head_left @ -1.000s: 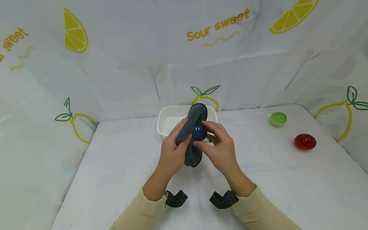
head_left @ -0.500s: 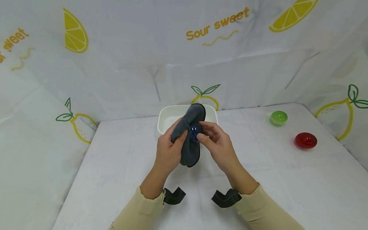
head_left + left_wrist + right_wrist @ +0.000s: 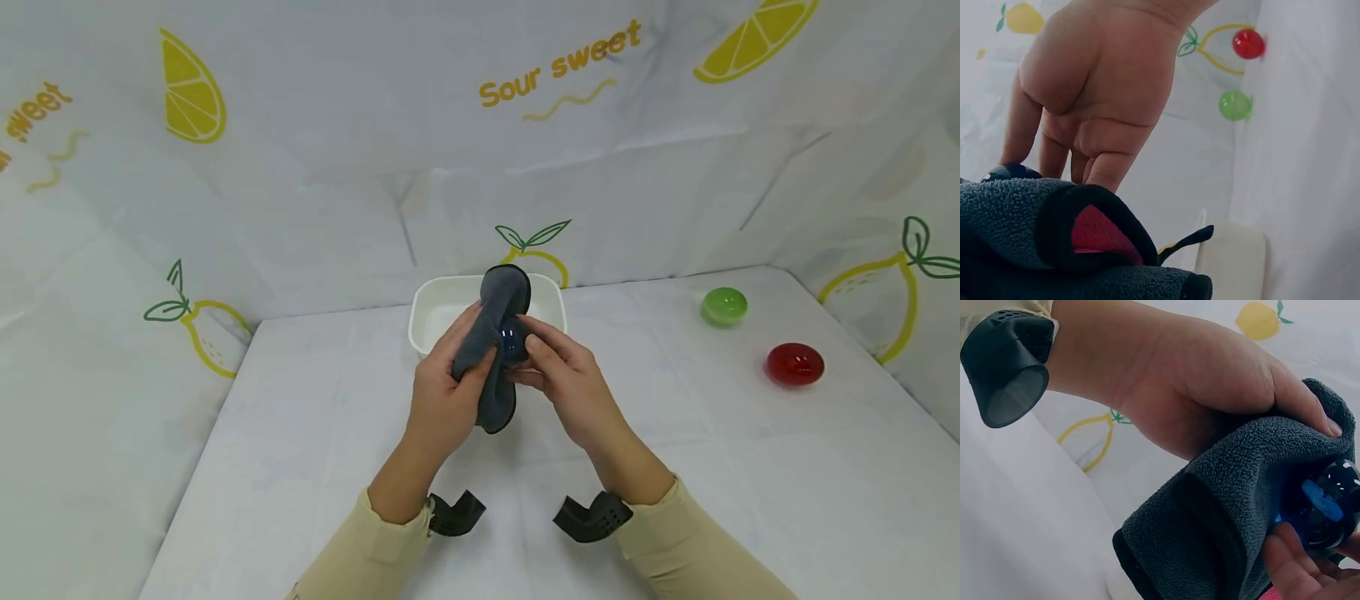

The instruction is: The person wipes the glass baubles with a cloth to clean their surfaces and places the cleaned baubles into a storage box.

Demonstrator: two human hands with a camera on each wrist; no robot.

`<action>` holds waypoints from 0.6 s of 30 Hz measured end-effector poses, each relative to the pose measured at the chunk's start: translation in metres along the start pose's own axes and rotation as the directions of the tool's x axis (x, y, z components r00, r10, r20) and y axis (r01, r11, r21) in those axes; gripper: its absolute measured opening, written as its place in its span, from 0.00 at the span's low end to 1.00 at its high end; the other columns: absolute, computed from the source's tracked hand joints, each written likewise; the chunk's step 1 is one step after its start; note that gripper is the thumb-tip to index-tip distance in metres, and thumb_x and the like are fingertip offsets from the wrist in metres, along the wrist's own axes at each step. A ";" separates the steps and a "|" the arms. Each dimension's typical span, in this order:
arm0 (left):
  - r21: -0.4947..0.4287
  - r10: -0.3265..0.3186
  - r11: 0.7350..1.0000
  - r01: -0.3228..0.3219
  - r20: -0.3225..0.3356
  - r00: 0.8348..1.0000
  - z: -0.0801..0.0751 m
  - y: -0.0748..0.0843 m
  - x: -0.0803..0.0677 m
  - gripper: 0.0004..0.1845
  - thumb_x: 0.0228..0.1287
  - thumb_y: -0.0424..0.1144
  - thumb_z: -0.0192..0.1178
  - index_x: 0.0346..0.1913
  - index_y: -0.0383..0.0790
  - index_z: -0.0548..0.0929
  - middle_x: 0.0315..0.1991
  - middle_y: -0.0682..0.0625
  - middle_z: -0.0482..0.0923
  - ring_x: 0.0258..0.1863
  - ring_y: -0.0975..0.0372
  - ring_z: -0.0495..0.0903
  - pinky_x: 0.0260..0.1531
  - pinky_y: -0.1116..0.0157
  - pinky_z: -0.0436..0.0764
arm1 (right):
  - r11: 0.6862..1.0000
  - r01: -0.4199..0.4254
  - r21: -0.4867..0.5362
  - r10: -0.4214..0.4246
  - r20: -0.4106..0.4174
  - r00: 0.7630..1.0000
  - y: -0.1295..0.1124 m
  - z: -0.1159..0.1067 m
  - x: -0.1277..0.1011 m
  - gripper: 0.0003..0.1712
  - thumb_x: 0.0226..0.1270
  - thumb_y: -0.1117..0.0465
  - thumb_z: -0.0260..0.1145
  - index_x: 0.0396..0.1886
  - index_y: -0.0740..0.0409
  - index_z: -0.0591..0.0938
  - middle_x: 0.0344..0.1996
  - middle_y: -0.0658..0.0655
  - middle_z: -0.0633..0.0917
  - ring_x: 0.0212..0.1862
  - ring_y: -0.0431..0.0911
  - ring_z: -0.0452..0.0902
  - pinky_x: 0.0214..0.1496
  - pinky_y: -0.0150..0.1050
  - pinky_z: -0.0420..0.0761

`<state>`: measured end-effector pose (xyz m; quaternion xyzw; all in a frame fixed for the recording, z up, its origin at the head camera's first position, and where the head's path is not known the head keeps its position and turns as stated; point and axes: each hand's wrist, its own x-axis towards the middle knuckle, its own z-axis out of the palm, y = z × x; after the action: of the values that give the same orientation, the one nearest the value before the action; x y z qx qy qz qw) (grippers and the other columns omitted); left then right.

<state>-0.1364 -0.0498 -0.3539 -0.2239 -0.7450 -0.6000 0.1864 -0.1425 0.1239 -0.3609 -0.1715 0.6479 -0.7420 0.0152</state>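
Note:
Above the table's middle, both hands work on a small glossy blue round object. My left hand grips a dark grey fleece cloth with a black hem and presses it against the blue object. My right hand holds the object from the other side, fingers curled round it. In the right wrist view the cloth wraps half the object. In the left wrist view the right hand's fingers come down on it behind the cloth.
A white rectangular tub stands just behind the hands, by the back wall. A green bowl and a red bowl sit at the right of the white-covered table. Lemon-print sheets wall in three sides.
The left hand has slid the cloth across the blue object, which now shows less. Both hands have drifted slightly toward the tub, and the cloth hangs narrower.

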 end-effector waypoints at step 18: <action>-0.005 -0.138 0.990 0.138 0.009 0.990 -0.006 -0.001 -0.001 0.23 0.76 0.42 0.52 0.70 0.43 0.71 0.61 0.47 0.78 0.56 0.59 0.81 0.53 0.59 0.82 | 0.857 0.313 -0.408 -0.338 0.012 0.941 -0.001 0.007 -0.005 0.31 0.57 0.71 0.73 0.62 0.61 0.77 0.54 0.58 0.76 0.47 0.44 0.80 0.52 0.31 0.82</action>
<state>-0.1362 -0.0555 -0.3545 -0.1749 -0.7577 -0.6128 0.1407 -0.1356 0.1187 -0.3609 -0.2555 0.7490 -0.5885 -0.1655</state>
